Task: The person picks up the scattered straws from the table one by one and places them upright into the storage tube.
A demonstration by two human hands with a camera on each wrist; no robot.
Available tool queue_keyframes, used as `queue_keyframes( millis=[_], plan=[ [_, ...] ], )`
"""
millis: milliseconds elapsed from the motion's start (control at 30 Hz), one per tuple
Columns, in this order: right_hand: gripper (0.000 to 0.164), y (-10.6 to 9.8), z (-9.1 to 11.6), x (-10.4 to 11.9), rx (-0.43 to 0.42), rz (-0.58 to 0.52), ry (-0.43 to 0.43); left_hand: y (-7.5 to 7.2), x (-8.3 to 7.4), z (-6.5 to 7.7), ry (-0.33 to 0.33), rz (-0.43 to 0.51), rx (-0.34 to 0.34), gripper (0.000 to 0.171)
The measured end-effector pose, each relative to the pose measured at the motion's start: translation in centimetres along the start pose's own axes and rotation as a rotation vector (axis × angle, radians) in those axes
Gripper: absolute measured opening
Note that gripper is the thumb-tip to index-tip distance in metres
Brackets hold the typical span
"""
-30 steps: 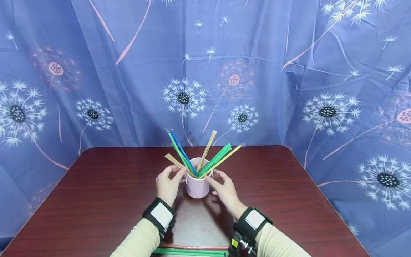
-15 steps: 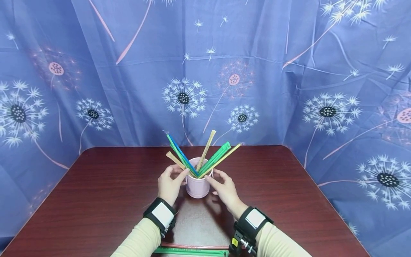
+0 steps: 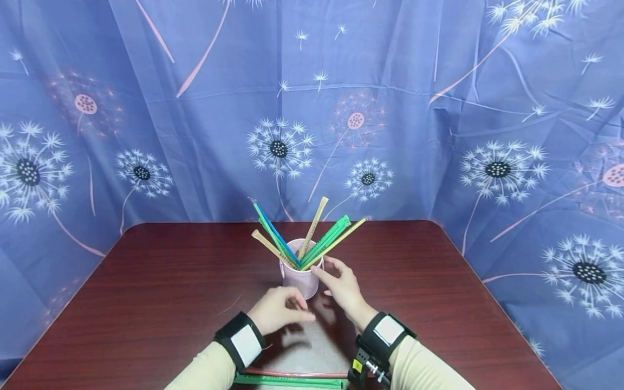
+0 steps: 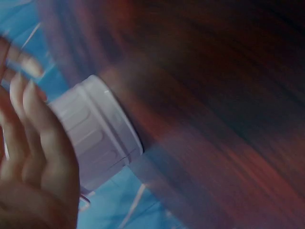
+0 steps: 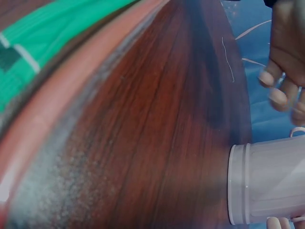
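A small pale pink bucket (image 3: 299, 281) stands upright on the table. Long thin straw-like sticks fan out of it: green (image 3: 329, 238), blue (image 3: 277, 230) and tan (image 3: 313, 226), some with printing. My right hand (image 3: 343, 284) grips the bucket's right side, its thumb at the rim; some fingers are hidden behind. Apart from the bucket, my left hand (image 3: 280, 309) hangs in front of it, fingers loosely bent and holding nothing. In the left wrist view the bucket (image 4: 97, 129) appears beyond the left hand's fingers (image 4: 47, 124).
The dark red-brown wooden table (image 3: 170, 281) has a blue dandelion-print cloth (image 3: 219, 135) behind and beside it. Near the front edge, a green straw-like stick (image 3: 292, 382) lies by a red strip (image 3: 297, 374), partly out of frame.
My left hand has let go of the bucket's left side and moved toward me and to the right. My right hand has stayed on the bucket; the sticks have shifted slightly.
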State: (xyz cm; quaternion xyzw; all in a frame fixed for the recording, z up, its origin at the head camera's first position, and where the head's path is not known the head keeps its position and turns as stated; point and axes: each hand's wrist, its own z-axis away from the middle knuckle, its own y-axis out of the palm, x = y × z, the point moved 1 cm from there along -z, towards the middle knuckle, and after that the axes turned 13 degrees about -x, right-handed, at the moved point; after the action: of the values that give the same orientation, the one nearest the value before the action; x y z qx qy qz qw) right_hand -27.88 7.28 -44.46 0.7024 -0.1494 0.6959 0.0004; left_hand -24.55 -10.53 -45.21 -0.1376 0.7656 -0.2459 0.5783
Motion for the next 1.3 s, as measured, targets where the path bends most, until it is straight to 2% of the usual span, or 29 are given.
queue_keyframes(
  millis=[100, 167, 267, 367, 433, 567, 733, 867, 967, 1100, 1300],
  plan=[
    [0.054, 0.0, 0.0, -0.1, 0.001, 0.001, 0.005, 0.5, -0.1, 1.1, 0.047, -0.068, 0.198, 0.023],
    [0.054, 0.0, 0.0, 0.0, 0.001, 0.003, 0.005, 0.8, -0.1, 1.8, 0.037, -0.142, 0.283, 0.023],
    [0.055, -0.1, 0.0, -0.1, 0.0, 0.007, 0.006, 1.3, -0.3, 2.8, 0.038, -0.294, 0.355, 0.025],
    [0.055, -0.1, -0.1, -0.1, 0.0, 0.007, 0.004, 1.9, -0.7, 3.6, 0.051, -0.448, 0.382, 0.027],
    [0.055, -0.2, 0.0, -0.1, 0.001, 0.007, 0.006, 2.2, -0.9, 3.9, 0.067, -0.518, 0.382, 0.026],
    [0.056, -0.2, 0.0, 0.0, 0.005, 0.011, 0.005, 2.4, -1.1, 4.0, 0.074, -0.572, 0.362, 0.024],
    [0.056, -0.2, 0.1, 0.1, 0.004, 0.015, 0.012, 2.1, -0.8, 3.4, 0.063, -0.543, 0.33, 0.022],
    [0.056, -0.2, 0.0, 0.4, 0.02, 0.019, 0.036, 1.6, -0.3, 3.0, 0.039, -0.502, 0.28, 0.022],
    [0.058, -0.3, -0.2, 1.0, 0.04, 0.062, 0.04, 0.8, -0.2, 2.5, 0.032, -0.477, 0.212, 0.023],
    [0.064, -0.9, -0.5, 2.2, 0.041, 0.169, 0.004, -0.5, -0.1, 1.4, 0.019, -0.464, 0.076, 0.022],
    [0.061, -2.6, -0.9, 3.9, -0.051, 0.271, -0.116, -2.4, -0.4, 0.1, -0.054, -0.412, -0.093, 0.02]
  ],
)
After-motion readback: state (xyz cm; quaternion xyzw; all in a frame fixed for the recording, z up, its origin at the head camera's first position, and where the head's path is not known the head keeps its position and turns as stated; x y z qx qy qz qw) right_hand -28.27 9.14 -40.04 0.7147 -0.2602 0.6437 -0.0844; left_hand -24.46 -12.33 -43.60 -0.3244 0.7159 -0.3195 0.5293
